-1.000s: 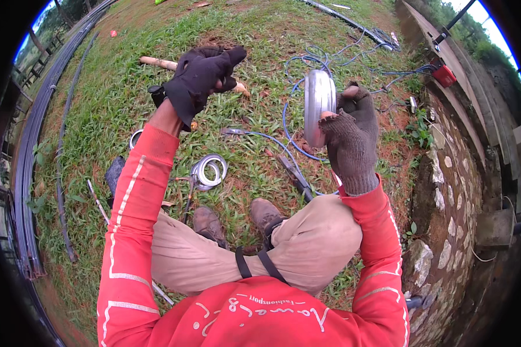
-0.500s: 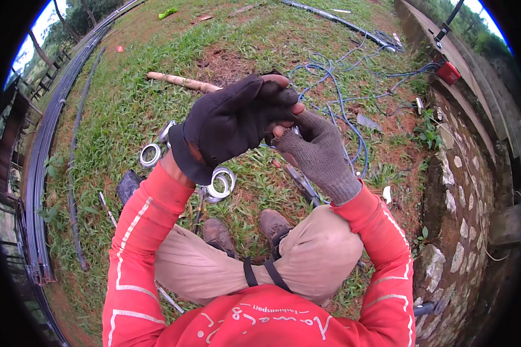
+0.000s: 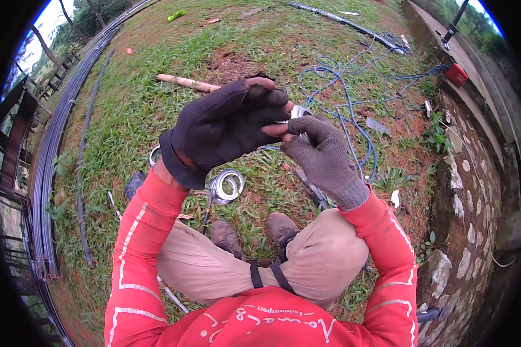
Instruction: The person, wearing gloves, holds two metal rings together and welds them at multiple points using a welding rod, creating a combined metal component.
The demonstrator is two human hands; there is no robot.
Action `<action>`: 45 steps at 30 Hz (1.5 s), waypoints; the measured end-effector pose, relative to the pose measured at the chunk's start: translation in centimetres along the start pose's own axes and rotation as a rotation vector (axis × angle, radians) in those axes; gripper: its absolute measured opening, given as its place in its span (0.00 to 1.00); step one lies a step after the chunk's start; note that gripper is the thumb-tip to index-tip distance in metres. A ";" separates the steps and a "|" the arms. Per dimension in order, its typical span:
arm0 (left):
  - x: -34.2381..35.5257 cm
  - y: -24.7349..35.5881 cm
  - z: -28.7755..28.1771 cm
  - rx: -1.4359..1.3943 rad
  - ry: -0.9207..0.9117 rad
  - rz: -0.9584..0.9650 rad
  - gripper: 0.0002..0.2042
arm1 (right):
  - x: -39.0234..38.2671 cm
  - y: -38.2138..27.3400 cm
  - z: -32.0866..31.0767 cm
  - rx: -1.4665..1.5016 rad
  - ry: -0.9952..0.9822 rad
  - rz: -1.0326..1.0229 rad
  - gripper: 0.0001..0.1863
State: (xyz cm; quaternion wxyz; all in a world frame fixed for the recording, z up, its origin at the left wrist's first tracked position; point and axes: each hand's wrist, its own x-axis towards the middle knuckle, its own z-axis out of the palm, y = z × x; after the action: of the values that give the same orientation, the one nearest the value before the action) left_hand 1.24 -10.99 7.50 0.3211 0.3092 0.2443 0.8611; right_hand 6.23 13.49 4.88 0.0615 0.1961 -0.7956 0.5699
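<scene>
My left hand (image 3: pixel 226 127), in a black fingerless glove, is raised in the middle with its fingers loosely bent and apart. My right hand (image 3: pixel 321 153), in a grey knit glove, meets it at the fingertips, pinching at something I cannot make out there. Behind the meeting fingers shows a silver ring (image 3: pixel 298 113), partly hidden. Below my left hand, flat metal rings (image 3: pixel 227 198) lie on the grass beside a thin dark tool (image 3: pixel 206 215). A long dark tool (image 3: pixel 318 195) lies below my right hand.
Long pipes (image 3: pixel 58 139) run along the left. A wooden pole (image 3: pixel 179 81) lies beyond my hands, blue hoses (image 3: pixel 344 92) to their right. A red box (image 3: pixel 456 74) sits on the ledge at right, above a stone wall (image 3: pixel 463 220). My knees and boots are below.
A second ago my right hand held a silver ring upright, apart from my left hand. Both hands have since come together in the middle, and that upright ring is no longer seen in my grip.
</scene>
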 end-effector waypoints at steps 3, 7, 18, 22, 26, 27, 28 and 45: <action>-0.6 0.7 0.7 -0.037 -0.001 -0.079 0.25 | -0.3 -0.6 -0.4 -0.096 0.106 -0.037 0.13; -1.0 0.9 1.4 0.068 0.017 -0.063 0.27 | -0.2 -1.4 -0.2 -0.228 0.082 -0.095 0.14; -0.3 0.1 3.5 0.019 -0.076 0.163 0.40 | -0.3 -2.0 -0.6 -0.275 0.097 -0.085 0.21; -0.6 0.1 3.3 -0.054 -0.045 0.218 0.39 | -0.1 -2.7 -0.7 -0.195 0.061 -0.057 0.19; -0.9 0.0 3.4 -0.074 -0.047 0.255 0.38 | -0.3 -1.9 0.0 -0.275 0.037 -0.202 0.22; -0.8 -0.2 3.2 -0.083 -0.045 0.263 0.38 | -0.4 -1.6 0.2 -0.282 0.036 -0.198 0.22; -0.7 -0.4 2.3 -0.015 -0.085 0.302 0.36 | -0.5 -1.2 0.4 -0.211 0.055 -0.158 0.25; -2.3 -1.7 2.6 1.613 0.272 0.268 0.72 | -0.8 -3.6 0.2 0.794 0.084 0.133 0.32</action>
State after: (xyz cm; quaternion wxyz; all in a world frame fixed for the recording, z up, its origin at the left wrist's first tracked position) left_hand 5.11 -10.85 7.36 -0.1369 0.3642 0.7849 0.4823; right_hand 8.39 12.47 7.70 -0.0234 0.1291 -0.5215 0.8431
